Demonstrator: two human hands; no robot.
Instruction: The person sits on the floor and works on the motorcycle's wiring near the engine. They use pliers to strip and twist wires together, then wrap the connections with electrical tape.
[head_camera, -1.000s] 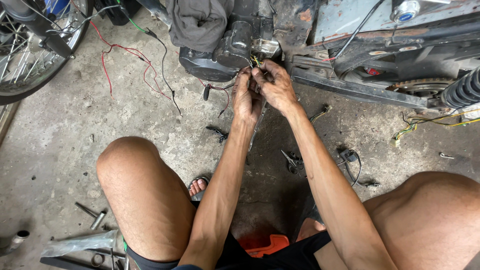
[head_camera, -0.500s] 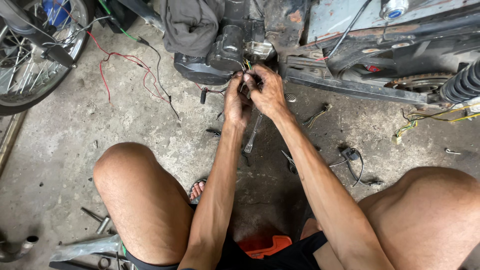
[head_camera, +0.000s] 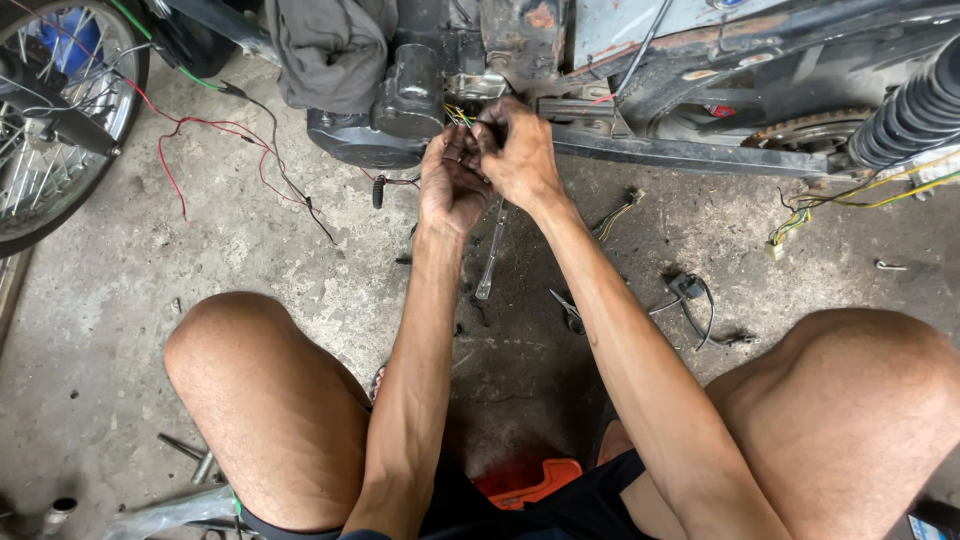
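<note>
While both hands meet at the engine, they pinch a small bundle of wires

Left hand (head_camera: 452, 185) and right hand (head_camera: 517, 152) are pressed together, fingertips closed on the yellow and green wires (head_camera: 459, 114) just beside the dark engine case (head_camera: 400, 110); a grey cloth (head_camera: 330, 50) hangs over the frame, red wire (head_camera: 205, 125) trails across the concrete floor (head_camera: 120, 300), a spanner (head_camera: 490, 255) lies below the hands, a spoked wheel (head_camera: 60, 110) stands far left, an orange stool edge (head_camera: 530, 482) shows between the knees
</note>
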